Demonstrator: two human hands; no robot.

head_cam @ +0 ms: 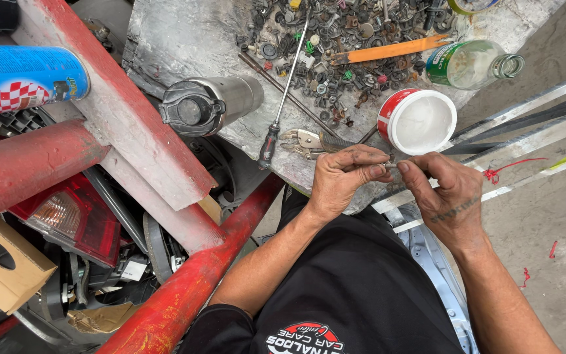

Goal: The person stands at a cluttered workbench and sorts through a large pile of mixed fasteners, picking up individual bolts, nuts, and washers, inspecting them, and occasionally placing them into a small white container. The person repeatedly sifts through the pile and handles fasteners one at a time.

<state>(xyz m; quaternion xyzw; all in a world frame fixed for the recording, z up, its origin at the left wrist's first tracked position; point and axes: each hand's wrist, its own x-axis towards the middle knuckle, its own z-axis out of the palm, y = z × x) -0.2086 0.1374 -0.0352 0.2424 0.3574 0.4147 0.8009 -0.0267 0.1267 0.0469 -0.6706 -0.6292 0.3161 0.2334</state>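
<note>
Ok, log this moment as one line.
left hand: pinching small metal part | right hand: pinching same part | near: white tub, pliers, screwdriver

A car repair workshop: loose screws and clips (335, 39), a screwdriver (283, 98), a detached tail lamp (67, 216).

A steel flask (212, 103) lies centre frame, a screwdriver (284, 98) beside it; white tub (418, 121) and glass bottle (473, 63) upper right.
</note>
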